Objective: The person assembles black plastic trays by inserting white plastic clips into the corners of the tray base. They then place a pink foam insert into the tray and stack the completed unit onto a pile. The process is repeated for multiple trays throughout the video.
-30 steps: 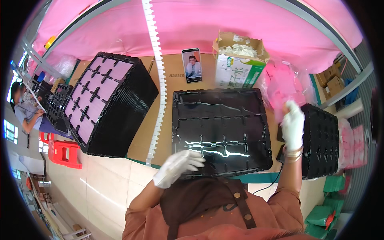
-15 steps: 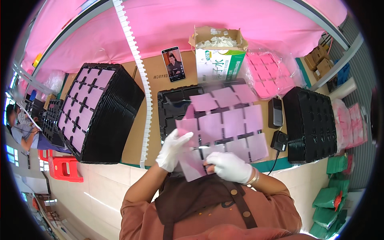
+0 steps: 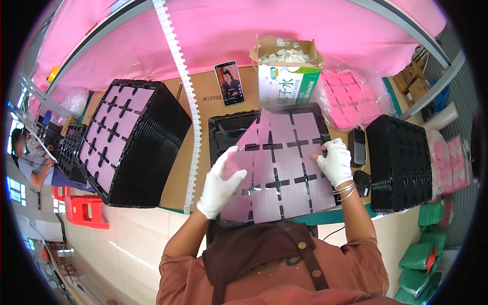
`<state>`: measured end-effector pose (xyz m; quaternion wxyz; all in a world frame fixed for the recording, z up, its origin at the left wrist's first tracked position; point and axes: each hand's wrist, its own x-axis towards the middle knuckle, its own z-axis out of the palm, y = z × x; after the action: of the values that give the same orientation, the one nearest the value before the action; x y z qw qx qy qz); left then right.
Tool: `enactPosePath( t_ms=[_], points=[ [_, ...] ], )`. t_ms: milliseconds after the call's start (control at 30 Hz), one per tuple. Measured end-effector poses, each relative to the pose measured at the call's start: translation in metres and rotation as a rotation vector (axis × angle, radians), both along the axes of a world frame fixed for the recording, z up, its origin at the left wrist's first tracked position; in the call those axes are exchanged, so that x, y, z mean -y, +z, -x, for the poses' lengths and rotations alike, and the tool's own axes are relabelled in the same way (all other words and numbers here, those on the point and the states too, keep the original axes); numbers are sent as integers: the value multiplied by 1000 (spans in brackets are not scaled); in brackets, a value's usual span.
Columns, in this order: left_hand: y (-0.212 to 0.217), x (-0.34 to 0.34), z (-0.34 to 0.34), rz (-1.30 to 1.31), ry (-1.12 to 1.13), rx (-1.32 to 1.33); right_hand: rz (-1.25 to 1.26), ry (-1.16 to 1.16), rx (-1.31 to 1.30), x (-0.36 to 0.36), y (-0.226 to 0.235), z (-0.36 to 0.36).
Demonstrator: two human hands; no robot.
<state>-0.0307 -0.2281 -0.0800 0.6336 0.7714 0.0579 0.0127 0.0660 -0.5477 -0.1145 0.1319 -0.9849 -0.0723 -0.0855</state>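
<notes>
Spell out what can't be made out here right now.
All in the head view:
Tray: much of its top, hidden under the pink sheet.
Right hand: its palm side, hidden by its own back.
Box: its depths, hidden by its front and the scraps.
Co-worker: hand details, too small.
Green packs: lowest ones, cut off by the dark rim.

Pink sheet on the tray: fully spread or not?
Not fully: the pink sheet bends up on its left beside the left hand, while the rest lies over the tray.

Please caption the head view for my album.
Gloved left hand and gloved right hand at a mauve sheet over a black tray.
</notes>
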Motion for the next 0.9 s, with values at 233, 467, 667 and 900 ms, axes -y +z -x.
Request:
enactPosePath(
  t_ms=[233, 467, 667, 900],
  points=[
    [-18, -21, 7, 208, 212, -220, 70, -20, 39, -6, -3, 3],
    [-70, -35, 3, -70, 190, -109, -129, 32, 31, 2, -15, -7],
    [-43, -14, -13, -618, 183, -180, -131, -21, 67, 9, -12, -25],
    [-39, -12, -15, -822, 189, -193, -134, -13, 60, 4, -13, -23]
  ],
)
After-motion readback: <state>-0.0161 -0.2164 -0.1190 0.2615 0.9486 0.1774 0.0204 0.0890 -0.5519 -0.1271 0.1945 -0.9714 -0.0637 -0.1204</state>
